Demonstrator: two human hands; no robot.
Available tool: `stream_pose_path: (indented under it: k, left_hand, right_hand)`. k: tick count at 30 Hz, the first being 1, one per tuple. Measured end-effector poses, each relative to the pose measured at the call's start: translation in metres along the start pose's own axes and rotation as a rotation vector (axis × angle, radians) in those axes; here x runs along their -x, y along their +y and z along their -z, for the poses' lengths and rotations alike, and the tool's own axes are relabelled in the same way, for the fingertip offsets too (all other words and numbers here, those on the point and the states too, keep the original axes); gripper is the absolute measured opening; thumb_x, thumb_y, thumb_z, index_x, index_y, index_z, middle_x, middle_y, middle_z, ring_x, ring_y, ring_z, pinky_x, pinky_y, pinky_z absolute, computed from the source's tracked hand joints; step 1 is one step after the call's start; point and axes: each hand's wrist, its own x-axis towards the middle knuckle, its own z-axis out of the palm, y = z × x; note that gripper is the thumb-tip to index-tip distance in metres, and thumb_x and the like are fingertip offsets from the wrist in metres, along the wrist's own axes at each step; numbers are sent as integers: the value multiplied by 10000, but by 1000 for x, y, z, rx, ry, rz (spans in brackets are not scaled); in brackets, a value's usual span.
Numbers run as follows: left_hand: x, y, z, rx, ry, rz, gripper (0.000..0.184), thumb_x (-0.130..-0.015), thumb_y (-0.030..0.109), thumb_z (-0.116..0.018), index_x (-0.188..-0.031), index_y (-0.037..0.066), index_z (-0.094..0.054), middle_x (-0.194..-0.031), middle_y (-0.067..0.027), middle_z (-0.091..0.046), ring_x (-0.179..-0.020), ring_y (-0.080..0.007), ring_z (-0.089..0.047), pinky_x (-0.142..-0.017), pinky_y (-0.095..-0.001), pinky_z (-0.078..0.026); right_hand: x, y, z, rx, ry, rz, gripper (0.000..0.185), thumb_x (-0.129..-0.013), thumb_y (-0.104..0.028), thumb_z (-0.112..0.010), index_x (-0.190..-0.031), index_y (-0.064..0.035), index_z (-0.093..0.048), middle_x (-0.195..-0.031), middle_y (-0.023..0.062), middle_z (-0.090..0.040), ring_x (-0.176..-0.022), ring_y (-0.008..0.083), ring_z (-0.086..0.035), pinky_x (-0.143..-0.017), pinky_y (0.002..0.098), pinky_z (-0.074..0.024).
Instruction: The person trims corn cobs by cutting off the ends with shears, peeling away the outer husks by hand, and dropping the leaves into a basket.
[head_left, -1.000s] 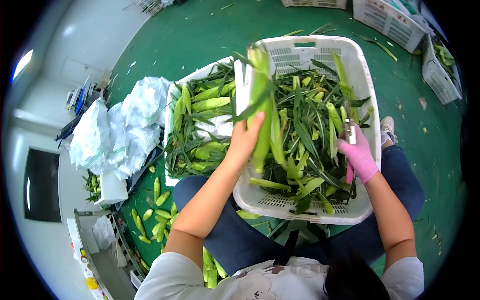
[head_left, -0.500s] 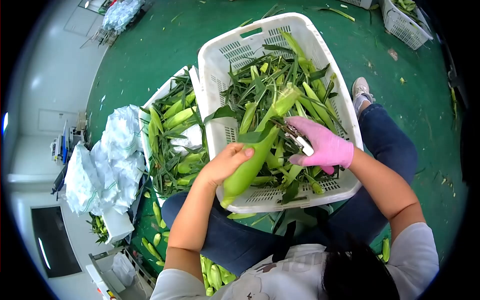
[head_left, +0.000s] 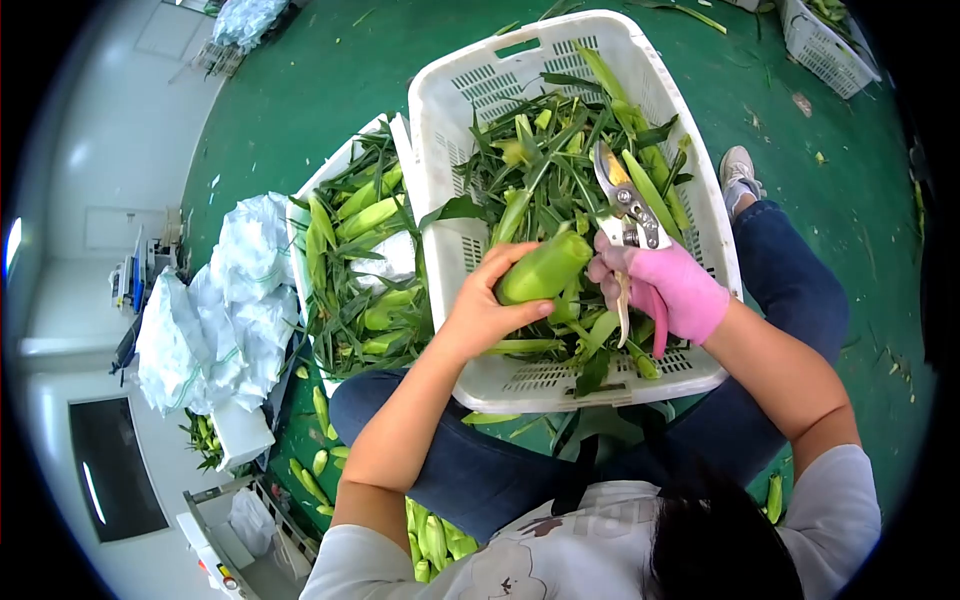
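My left hand (head_left: 490, 305) is bare and wraps round a green husked ear of corn (head_left: 545, 270), whose blunt end points up and to the right. In its pink glove, my right hand (head_left: 675, 290) grips pruning shears (head_left: 630, 205) just right of the ear. The shears' blades point up, apart from the corn, and their handles are spread. Both hands are over a white slatted crate (head_left: 440, 150) holding loose green husks and leaves (head_left: 540, 160).
Left of the crate, a white box (head_left: 300, 250) holds corn ears and leaves. Beyond it lie pale plastic bags (head_left: 215, 300). More ears (head_left: 435, 540) are below by my legs. Another crate (head_left: 830, 55) stands on the green floor (head_left: 330, 90) at upper right.
The ear's long leafy end no longer shows in my left hand, and the ear is turned with its blunt end toward the right. The shears have come away from it and swung upward.
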Motion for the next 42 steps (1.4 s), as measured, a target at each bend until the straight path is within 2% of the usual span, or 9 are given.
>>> stream_pose_path:
  k: [9,14,19,23,27,30,34,38,42]
  left_hand:
    - [-8,0,-21,-521,226,-342,724,-641,47,-902,-1298,95,-600,-1201,-72,-565,-1165,-226,-538,-1027,-366,-438]
    - [12,-30,-53,882,-135,177,941,-722,218,-912,-1494,115,-384,-1437,-43,-513,-1328,-197,-482,-1122,-375,-379]
    - [21,-22,-60,1127,-399,315,1014,-713,379,-908,-1515,107,-351,-1475,-46,-485,-1368,-202,-445,-1156,-396,-331]
    - [14,-52,-53,514,-390,254,909,-774,368,-864,-1484,83,-374,-1346,-54,-578,-1246,-220,-556,-1048,-411,-442]
    - [21,-4,-8,-755,260,-315,669,-683,208,-858,-1274,135,-554,-1138,-143,-620,-989,-349,-635,-870,-406,-522]
    - [70,15,83,-1342,706,-227,509,-624,110,-783,-1121,146,-675,-1040,-129,-630,-1025,-344,-585,-872,-467,-477]
    - [235,-4,184,-1357,1233,348,562,-696,160,-814,-1223,129,-624,-1106,-176,-628,-1027,-407,-606,-843,-463,-511]
    - [532,-144,201,-1490,1115,1062,731,-634,319,-869,-1296,205,-580,-1062,-166,-610,-993,-385,-607,-799,-505,-505]
    - [722,-161,110,-894,728,2292,609,-856,399,-707,-1412,228,-529,-1356,-117,-528,-1299,-298,-477,-1029,-602,-382]
  right_hand:
    - [10,0,-12,121,20,160,331,-885,-97,-603,-1196,0,-550,-862,75,-613,-756,156,-594,-701,304,-502]
    - [33,5,-40,-209,-43,142,354,-895,-57,-545,-1246,-58,-502,-913,78,-575,-755,172,-568,-661,317,-457]
    - [39,9,-32,-346,-201,84,350,-885,-82,-530,-1231,-94,-482,-890,81,-558,-741,188,-532,-744,375,-450]
    - [27,15,-21,-417,-144,125,360,-905,-122,-556,-1255,-91,-482,-856,61,-566,-764,183,-539,-759,382,-457]
    - [0,10,4,-170,4,192,410,-956,-241,-597,-1291,-33,-484,-893,29,-552,-841,174,-543,-772,359,-465]
    - [-19,7,49,-299,-198,152,394,-973,-284,-595,-1253,-20,-509,-963,26,-526,-833,177,-522,-806,364,-487]
    - [-13,13,38,-222,-6,32,518,-956,-387,-600,-1307,-20,-497,-1038,51,-562,-951,229,-566,-902,416,-508]
    - [-27,35,61,-126,-110,-161,554,-960,-391,-585,-1352,-9,-501,-1187,113,-628,-1153,293,-588,-972,483,-508]
    - [-23,43,21,-277,-6,-274,639,-957,-518,-572,-1326,1,-518,-1243,153,-605,-1226,323,-554,-1073,500,-429]
